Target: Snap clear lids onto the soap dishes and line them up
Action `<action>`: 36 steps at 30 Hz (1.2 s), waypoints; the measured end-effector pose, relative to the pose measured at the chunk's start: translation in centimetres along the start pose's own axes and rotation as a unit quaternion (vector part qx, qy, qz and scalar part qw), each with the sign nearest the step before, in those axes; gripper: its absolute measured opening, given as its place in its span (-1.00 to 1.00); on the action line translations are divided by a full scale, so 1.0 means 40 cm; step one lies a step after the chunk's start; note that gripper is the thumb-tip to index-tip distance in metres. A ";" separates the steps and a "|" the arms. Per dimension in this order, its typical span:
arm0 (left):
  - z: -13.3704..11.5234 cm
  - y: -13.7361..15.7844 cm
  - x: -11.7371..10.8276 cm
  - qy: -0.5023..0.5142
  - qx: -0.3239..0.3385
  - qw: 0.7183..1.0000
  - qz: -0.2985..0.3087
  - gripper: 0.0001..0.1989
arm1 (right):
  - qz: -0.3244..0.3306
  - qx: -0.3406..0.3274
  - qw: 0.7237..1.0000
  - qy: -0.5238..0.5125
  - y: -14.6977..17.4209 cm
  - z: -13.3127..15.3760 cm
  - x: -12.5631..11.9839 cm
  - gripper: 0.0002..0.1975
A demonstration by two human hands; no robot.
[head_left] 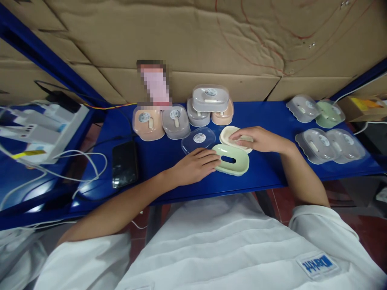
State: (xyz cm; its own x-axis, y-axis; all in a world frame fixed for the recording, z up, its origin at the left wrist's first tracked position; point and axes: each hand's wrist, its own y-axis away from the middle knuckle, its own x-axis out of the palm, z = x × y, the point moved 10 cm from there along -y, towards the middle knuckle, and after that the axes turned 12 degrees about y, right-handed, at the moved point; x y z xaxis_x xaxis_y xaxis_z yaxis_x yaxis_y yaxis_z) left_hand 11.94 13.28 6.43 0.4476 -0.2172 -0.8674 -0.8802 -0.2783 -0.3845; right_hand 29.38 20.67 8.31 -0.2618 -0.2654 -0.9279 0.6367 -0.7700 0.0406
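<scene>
My left hand (196, 166) grips the left end of a light green oval soap dish (242, 167), its fingers over the rim and the thumb hidden. A long slot in the dish's bottom shows the blue table. Just behind it lies a cream oval tray (225, 135), partly covered by my right hand (252, 139). The right thumb and index finger close on this tray; the other fingers are curled. Beyond my left hand, a clear lid (192, 141) with a round label lies on the table.
Lidded dishes stand at the back: a peach one (148, 131), a grey one (175, 125) and a small stack (211, 100). Several more (322, 147) are at the right. A black phone (124, 167) and white cables (75, 176) lie left. Cardboard (193, 44) walls the back.
</scene>
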 end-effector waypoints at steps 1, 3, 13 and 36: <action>-0.005 0.001 -0.010 0.006 0.008 1.000 -0.012 -0.71 | -0.027 0.015 0.999 0.021 0.001 -0.010 -0.015 -0.55; -0.015 0.004 -0.034 0.015 0.023 0.999 -0.040 -0.72 | -0.071 0.077 0.991 0.083 0.007 -0.053 -0.040 -0.50; 0.024 0.010 -0.059 0.024 -0.013 0.997 -0.076 -0.75 | -0.021 0.025 0.998 -0.046 -0.012 -0.012 0.008 -0.40; 0.072 -0.006 -0.018 0.020 -0.076 0.996 -0.045 -0.73 | 0.029 -0.019 0.999 0.020 0.002 0.042 0.085 -0.06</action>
State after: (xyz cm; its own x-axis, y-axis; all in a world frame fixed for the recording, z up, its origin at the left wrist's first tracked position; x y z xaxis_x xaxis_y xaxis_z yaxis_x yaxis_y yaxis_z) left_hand 11.36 16.19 6.24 0.5324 -0.2206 -0.8172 -0.8033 -0.4360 -0.4057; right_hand 27.32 18.74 5.77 -0.1946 -0.2844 -0.9387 0.6766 -0.7318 0.0814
